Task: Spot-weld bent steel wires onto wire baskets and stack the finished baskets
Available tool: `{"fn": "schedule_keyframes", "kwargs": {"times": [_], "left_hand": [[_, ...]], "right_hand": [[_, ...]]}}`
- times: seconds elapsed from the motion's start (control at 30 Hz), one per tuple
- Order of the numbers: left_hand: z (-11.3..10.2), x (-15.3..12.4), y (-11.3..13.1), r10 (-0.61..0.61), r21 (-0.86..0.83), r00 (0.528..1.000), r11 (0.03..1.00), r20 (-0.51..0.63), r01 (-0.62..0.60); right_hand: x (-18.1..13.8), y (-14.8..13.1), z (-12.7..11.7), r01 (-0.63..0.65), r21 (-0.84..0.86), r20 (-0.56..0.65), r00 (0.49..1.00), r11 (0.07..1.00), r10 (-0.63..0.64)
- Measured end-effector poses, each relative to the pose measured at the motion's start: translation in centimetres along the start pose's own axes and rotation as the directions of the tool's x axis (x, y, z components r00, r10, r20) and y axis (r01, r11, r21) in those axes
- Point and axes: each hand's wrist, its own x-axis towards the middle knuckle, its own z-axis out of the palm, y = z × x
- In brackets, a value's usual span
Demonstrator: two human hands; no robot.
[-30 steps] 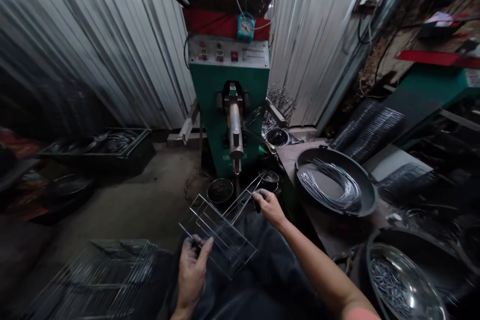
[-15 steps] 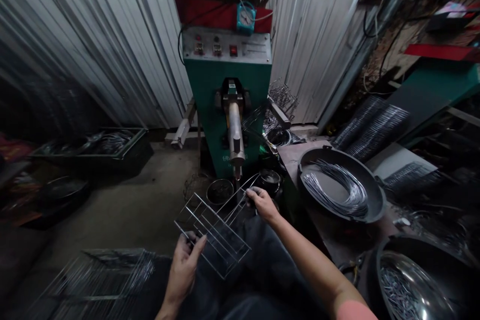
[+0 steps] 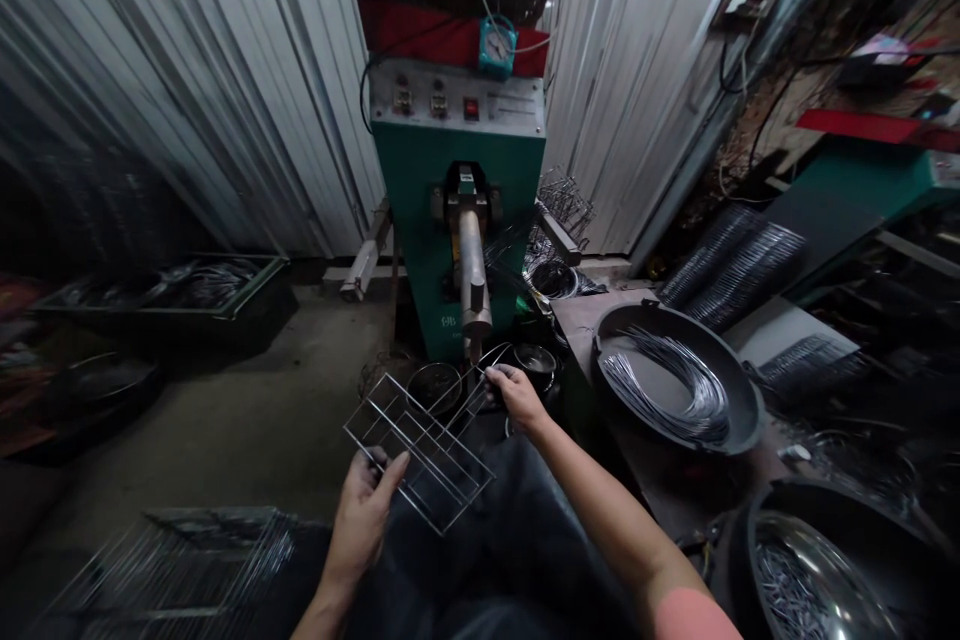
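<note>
Wire rack (image 3: pixel 417 451) is clamped by our left hand (image 3: pixel 366 500) at its left edge and our right hand (image 3: pixel 517 398) at its far-right end, presumably to steady it near the welding machine (image 3: pixel 418 195).

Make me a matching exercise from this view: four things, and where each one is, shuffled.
1. Wire rack
2. Bundle of curved wires
3. Small metal pieces
4. Round-faced dial

A. In a shiny bowl
B. In front of the red panel
C. In the left hand
D. In a dark round pan

Pairs: 1-C, 2-D, 3-A, 4-B
</note>
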Motion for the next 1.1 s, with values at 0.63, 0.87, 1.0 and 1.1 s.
{"fn": "schedule_keyframes", "kwargs": {"times": [0.63,0.87,1.0,1.1], "left_hand": [[1.3,0.0,-0.4,0.082,-0.077,0.989,0.993,-0.125,-0.092],[0.9,0.9,-0.2,0.113,-0.031,0.987,0.993,-0.113,-0.117],[0.8,1.4,-0.1,0.104,0.014,0.991,0.995,-0.087,-0.103],[0.9,1.3,-0.5,0.115,0.009,0.989,0.993,-0.096,-0.115]], "right_hand": [[-9.4,0.9,-0.1,0.101,-0.494,0.355,0.93,0.864,0.095],[-8.6,0.3,0.7,0.125,-0.567,0.315,0.946,0.814,0.074],[-8.5,0.6,1.0,0.099,-0.521,0.307,0.949,0.848,0.077],[-8.7,1.1,1.0,0.091,-0.495,0.299,0.952,0.864,0.07]]}}
